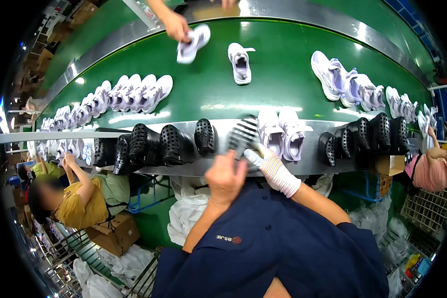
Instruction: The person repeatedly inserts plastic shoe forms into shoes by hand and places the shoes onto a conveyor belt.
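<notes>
My bare left hand is closed at the lower end of a blurred, flat black-and-white striped piece, whose kind I cannot make out. My right hand, in a white glove with coloured stripes, meets that lower end from the other side; its fingertips are partly hidden, so its grip is unclear. Just beyond it, a pair of pale sneakers stands on the metal ledge. Left of the striped piece is a black shoe-shaped form with holes, apart from my hand.
More black perforated forms line the ledge at left and right. Rows of pale sneakers stand on the green belt, with a single sneaker midway. Across it, another person's hand holds a sneaker. Co-workers sit at both sides.
</notes>
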A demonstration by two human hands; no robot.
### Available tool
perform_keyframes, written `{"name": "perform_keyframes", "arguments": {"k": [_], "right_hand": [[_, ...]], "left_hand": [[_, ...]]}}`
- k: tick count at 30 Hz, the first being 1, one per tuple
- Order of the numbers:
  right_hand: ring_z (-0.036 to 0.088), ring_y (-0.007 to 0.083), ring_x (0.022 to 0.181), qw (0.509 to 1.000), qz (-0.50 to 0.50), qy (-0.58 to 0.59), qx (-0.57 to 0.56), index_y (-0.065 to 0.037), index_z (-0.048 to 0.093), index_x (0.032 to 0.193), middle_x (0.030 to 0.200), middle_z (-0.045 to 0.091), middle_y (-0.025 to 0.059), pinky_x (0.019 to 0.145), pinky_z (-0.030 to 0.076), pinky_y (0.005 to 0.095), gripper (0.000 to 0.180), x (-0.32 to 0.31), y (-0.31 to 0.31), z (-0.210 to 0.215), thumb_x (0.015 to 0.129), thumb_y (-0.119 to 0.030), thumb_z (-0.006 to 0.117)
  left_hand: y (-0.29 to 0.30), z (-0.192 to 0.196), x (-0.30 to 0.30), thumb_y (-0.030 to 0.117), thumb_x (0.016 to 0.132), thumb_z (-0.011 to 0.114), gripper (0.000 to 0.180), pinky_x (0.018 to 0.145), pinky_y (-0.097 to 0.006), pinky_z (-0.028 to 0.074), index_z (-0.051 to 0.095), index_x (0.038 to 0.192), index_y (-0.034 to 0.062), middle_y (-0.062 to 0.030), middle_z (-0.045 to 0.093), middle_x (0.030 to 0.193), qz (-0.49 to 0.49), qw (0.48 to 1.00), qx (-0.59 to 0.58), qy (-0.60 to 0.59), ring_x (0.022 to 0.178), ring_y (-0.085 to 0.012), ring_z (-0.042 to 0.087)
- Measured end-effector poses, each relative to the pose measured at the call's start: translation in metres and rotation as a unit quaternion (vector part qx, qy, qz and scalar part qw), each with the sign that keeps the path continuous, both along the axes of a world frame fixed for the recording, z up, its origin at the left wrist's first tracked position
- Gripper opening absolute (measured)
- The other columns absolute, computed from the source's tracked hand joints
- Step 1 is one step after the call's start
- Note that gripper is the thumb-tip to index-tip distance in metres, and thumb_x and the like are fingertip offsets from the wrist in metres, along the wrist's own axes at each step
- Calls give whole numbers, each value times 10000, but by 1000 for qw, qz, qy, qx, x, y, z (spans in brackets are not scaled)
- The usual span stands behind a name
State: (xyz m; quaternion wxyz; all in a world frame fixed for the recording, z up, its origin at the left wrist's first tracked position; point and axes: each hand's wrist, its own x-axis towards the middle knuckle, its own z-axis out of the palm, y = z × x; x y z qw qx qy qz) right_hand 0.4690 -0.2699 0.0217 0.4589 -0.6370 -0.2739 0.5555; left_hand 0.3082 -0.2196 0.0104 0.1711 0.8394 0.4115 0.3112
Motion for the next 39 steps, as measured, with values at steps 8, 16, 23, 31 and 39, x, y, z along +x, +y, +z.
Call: {"name": "perform_keyframes", "arguments": {"k": [8,16,23,31,39], "right_hand": [[605,133,635,934,119,306,-142,-70,662,937,776,631,42,523,438,248,344,31,-33,15,942,-413,688],[705,427,826,868,209,-431,-132,22,650,1011,817,706,239,762,550,500,638,27,-55,35,928,-610,630],[713,409,818,837,198,-463,-213,-12,683,917,796,711,224,748,559,492,535,59,-78,19,963,-540,612],[724,415,852,833,192,-470,-221,-10,681,1010,893,727,232,759,568,508,274,75,-33,2,947,-274,645],[732,377,775,802,209,-549,-112,-8,671,1052,887,733,201,681,573,503,235,62,2,-51,964,-201,569]], "left_hand": [[27,-9,31,297,967,685,455,862,-291,510,637,1295,-15,-112,668,1224,-18,793,-470,-388,1014,-187,659],[14,-55,84,141,978,676,142,753,-253,499,685,952,2,-50,710,875,-20,739,-583,-338,793,-102,636],[1,-66,112,210,893,762,271,856,-398,511,686,993,-30,-164,696,1019,-24,935,-343,-87,943,-291,647],[33,-111,130,111,852,713,329,979,-475,489,664,1143,-34,-238,665,1154,-225,965,-137,-4,1128,-422,603],[63,-109,120,133,903,663,177,793,-489,508,639,959,-33,-252,656,899,-236,936,-262,-17,867,-443,632]]}}
